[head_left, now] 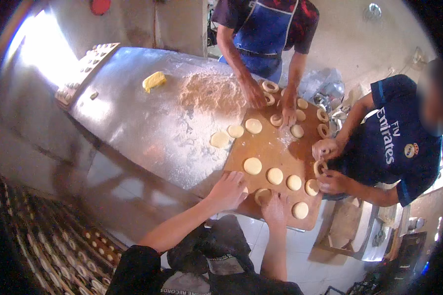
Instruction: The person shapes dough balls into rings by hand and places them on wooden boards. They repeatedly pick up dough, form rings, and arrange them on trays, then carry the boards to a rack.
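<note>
On the near edge of the wooden board, my left hand curls its fingers over a dough round, and only a pale sliver of it shows beside the fingertips. My right hand has its fingers bent down on the edge of another flat dough round. Several pale dough rounds lie just beyond my hands, among them one ahead of my left hand, one in the middle and one right of my right hand.
Across the board, a person in a blue apron handles dough. To the right, a person in a dark shirt holds a dough ring. A floured metal table bears a flour heap and a yellow lump. Racked dough pieces stand lower left.
</note>
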A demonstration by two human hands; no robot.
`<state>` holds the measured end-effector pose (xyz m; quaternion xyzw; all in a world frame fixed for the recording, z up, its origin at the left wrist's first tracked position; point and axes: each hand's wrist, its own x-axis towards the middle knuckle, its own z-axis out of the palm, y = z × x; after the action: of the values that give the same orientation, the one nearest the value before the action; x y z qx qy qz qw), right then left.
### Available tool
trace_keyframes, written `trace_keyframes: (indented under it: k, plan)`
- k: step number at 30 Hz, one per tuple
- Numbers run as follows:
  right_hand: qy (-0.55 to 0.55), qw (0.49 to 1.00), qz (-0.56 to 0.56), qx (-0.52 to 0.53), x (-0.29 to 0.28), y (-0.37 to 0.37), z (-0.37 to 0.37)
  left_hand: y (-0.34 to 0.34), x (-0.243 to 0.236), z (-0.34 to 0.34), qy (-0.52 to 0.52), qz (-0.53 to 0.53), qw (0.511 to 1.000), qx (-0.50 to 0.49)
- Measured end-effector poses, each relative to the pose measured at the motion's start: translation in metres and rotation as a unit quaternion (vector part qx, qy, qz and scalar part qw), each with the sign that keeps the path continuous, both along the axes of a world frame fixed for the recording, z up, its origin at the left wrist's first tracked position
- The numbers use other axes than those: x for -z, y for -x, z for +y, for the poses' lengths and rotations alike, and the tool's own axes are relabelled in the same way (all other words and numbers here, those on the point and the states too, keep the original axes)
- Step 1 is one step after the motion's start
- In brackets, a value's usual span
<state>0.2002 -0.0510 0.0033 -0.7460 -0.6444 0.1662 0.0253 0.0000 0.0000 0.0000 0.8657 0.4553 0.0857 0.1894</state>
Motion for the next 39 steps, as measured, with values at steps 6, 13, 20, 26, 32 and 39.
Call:
trace_keyframes:
  k: [6,13,20,26,32,39]
  plan:
    - [-0.026,0.997,0.02,-0.068,-0.012,-0.024,0.058,-0.024,-0.002,0.067,0.012,-0.073,0.972,0.223]
    - [0.154,0.974,0.165,0.014,-0.106,0.019,0.075,0.026,-0.075,0.104,0.347,-0.195,0.907,0.137]
    - [0.101,0.942,0.307,-0.09,-0.09,0.105,0.157,0.144,-0.044,0.215,0.188,-0.272,0.94,-0.084]
    - [-0.073,0.991,0.03,-0.105,-0.048,0.166,0.22,0.132,-0.007,0.32,-0.029,-0.225,0.972,0.053]
    - [-0.159,0.986,0.003,0.047,-0.051,0.187,0.208,0.154,-0.016,0.302,-0.104,-0.27,0.956,-0.046]
    - [-0.043,0.931,0.313,0.182,-0.061,0.232,0.225,0.207,-0.024,0.24,0.281,-0.288,0.915,-0.043]
